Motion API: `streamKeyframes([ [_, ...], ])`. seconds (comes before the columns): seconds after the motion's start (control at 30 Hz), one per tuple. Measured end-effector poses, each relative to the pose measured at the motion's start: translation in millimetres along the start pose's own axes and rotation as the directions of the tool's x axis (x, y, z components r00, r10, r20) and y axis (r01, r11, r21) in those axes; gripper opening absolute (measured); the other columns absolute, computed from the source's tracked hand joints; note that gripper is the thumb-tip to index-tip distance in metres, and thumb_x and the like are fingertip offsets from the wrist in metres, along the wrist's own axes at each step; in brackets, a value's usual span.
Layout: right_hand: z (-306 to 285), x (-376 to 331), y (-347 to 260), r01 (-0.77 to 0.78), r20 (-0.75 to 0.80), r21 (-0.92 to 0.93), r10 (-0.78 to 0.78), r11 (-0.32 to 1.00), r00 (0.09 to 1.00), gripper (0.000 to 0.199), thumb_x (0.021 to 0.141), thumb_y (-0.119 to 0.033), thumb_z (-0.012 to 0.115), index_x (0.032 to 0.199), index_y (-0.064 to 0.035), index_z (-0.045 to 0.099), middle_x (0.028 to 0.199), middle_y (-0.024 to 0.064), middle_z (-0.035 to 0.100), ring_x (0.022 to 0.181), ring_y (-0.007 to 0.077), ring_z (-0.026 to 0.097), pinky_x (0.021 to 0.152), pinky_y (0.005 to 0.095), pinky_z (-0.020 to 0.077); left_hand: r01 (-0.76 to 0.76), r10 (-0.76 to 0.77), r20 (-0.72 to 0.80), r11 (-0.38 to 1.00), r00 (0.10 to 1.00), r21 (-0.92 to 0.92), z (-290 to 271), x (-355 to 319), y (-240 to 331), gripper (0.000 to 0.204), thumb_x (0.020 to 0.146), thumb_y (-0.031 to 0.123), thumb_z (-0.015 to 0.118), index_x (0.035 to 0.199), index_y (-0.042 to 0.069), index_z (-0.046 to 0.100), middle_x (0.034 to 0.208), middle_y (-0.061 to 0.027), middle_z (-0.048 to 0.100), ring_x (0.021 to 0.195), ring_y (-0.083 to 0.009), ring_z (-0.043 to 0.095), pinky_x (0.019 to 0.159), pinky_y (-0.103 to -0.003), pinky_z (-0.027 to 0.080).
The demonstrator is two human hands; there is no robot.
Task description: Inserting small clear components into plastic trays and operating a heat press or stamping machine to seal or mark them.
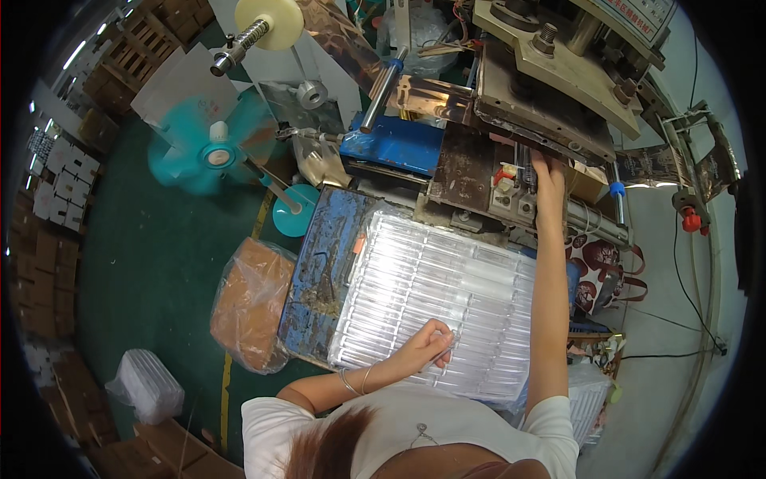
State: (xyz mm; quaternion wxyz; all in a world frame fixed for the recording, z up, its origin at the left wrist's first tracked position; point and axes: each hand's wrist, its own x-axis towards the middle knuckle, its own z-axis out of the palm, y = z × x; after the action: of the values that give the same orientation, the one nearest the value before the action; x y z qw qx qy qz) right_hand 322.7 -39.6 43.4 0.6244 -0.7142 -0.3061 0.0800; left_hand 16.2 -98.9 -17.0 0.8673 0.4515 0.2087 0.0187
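My left hand (pixel 431 345) is closed, fingers curled, over the near part of a clear plastic tray (pixel 487 319) with rows of long narrow slots. Something thin and clear seems to show at its fingertips, too small to name. My right arm stretches far forward, and my right hand (pixel 547 177) reaches under the raised upper plate (pixel 542 112) of a stamping press. Its fingertips are hidden there, beside a metal fixture (pixel 511 191) with a small red part on the press bed. Whether that hand holds anything does not show.
Copper-coloured foil (pixel 435 97) runs from a roll at upper left into the press. A blue worn table (pixel 319 271) carries the tray. Left of it stand a plastic-wrapped brown box (pixel 254 303) and a turquoise fan (pixel 217 152), its blades blurred. A patterned bag (pixel 598 271) hangs at right.
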Motion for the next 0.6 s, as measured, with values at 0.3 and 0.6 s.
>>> streamKeyframes([
  [0.3, 11.7, -10.1, -17.0, -0.040, -0.079, 0.248, 0.061, 0.968, 0.995, 0.047, 0.079, -0.032, 0.051, 0.113, 0.0011, 0.044, 0.112, 0.0088, 0.047, 0.103, 0.0176, 0.041, 0.091, 0.0263, 0.0246, 0.105, -0.107, 0.060, 0.994, 0.992, 0.035, 3.4, -1.4, -11.1, 0.023, 0.090, 0.029, 0.036, 0.095, 0.007, 0.037, 0.069, -0.0049, 0.048, 0.062, -0.0090, 0.046, 0.057, -0.022, 0.040],
  [0.6, 1.6, -3.8, -7.3, -0.027, 0.020, 0.179, 0.024, 0.983, 1.000, 0.042, 0.080, -0.025, 0.051, 0.112, 0.0014, 0.043, 0.110, 0.0108, 0.048, 0.101, 0.0180, 0.042, 0.089, 0.0264, 0.0274, 0.157, -0.158, 0.103, 0.987, 0.982, 0.025, 5.7, -3.6, -9.3, 0.023, 0.090, 0.029, 0.034, 0.094, 0.007, 0.037, 0.073, -0.0043, 0.046, 0.066, -0.0090, 0.046, 0.060, -0.022, 0.040],
])
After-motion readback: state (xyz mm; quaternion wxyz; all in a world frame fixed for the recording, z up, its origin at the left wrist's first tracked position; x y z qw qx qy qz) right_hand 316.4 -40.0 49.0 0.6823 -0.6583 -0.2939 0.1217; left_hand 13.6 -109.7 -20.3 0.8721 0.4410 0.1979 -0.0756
